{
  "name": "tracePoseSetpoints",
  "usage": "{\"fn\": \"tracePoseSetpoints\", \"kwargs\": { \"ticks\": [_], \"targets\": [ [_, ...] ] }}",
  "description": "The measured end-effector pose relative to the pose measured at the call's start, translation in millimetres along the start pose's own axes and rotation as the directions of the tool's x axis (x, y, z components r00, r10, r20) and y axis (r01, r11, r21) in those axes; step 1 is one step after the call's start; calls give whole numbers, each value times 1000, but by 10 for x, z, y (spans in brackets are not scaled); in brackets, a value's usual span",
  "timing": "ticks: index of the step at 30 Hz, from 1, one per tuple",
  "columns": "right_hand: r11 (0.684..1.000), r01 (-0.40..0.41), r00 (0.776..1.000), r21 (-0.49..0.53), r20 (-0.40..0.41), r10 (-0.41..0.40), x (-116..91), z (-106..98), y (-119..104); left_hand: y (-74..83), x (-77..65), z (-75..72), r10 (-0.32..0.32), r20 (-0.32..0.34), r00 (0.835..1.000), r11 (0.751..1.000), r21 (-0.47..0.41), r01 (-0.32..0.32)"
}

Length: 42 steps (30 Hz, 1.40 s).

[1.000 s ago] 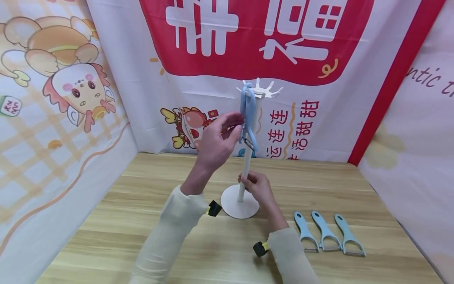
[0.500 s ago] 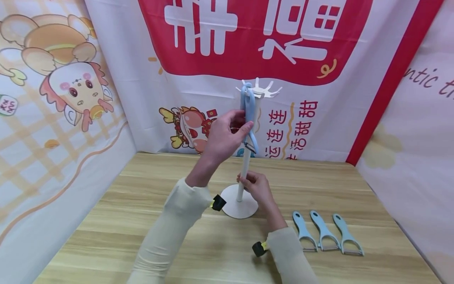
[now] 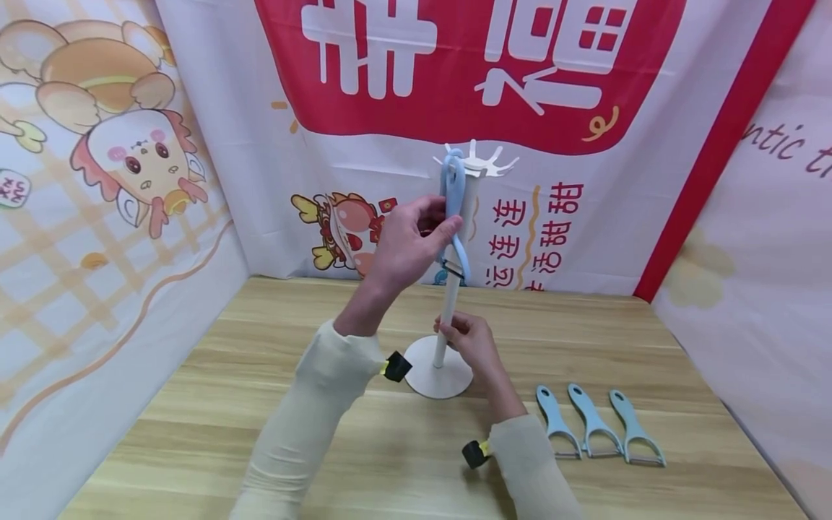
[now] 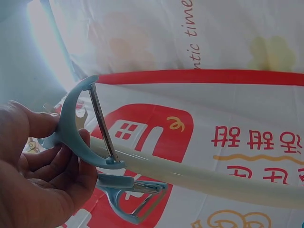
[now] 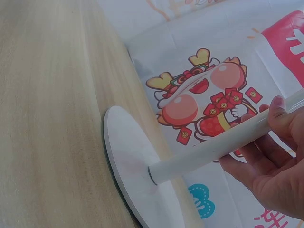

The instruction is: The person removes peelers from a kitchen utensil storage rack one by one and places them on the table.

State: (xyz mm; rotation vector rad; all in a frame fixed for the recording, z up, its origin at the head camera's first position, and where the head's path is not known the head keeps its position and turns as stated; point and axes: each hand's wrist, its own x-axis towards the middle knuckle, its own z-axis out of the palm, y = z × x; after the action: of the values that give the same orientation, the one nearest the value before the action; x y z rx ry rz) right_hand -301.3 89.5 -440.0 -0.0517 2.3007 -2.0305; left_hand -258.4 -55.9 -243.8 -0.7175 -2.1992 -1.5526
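My left hand [image 3: 409,242] pinches a light-blue Y-shaped peeler [image 4: 69,126] between thumb and fingers, low on its handle. In the head view this peeler's handle end is up at the hooks [image 3: 497,167] of a white stand, its blade end pointing down. Just behind it, further blue peelers [image 4: 137,202] hang by the pole in the left wrist view, partly hidden. Lower down, my right hand [image 3: 473,343] grips the stand's white pole [image 5: 204,154] between thumb and fingers, a little above the round base [image 3: 425,383].
Three more light-blue peelers [image 3: 591,419] lie in a row on the wooden table [image 3: 260,404], right of the stand, blade ends toward me. A printed cloth [image 3: 565,238] hangs behind the table, and printed panels rise at both sides.
The left hand has shifted slightly right; its thumb, earlier at the peeler's left edge, now lies across the handle. The peeler's blade end has swung a little. The right hand stays on the pole.
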Motion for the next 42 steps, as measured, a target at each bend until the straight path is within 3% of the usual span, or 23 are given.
{"fn": "tracePoseSetpoints", "kwargs": {
  "ticks": [20,33,42],
  "targets": [
    [1000,12,1000,12,1,-12,-17,5,4,63,-30,-92,59,-57,997,997,-47,-62],
    [1000,21,1000,15,-15,-21,-7,1,20,70,-116,-174,50,-76,996,997,-47,-54],
    [1000,10,1000,23,-8,-9,-4,6,21,75,-190,-248,25,-75,997,1000,7,-24]
  ]
}}
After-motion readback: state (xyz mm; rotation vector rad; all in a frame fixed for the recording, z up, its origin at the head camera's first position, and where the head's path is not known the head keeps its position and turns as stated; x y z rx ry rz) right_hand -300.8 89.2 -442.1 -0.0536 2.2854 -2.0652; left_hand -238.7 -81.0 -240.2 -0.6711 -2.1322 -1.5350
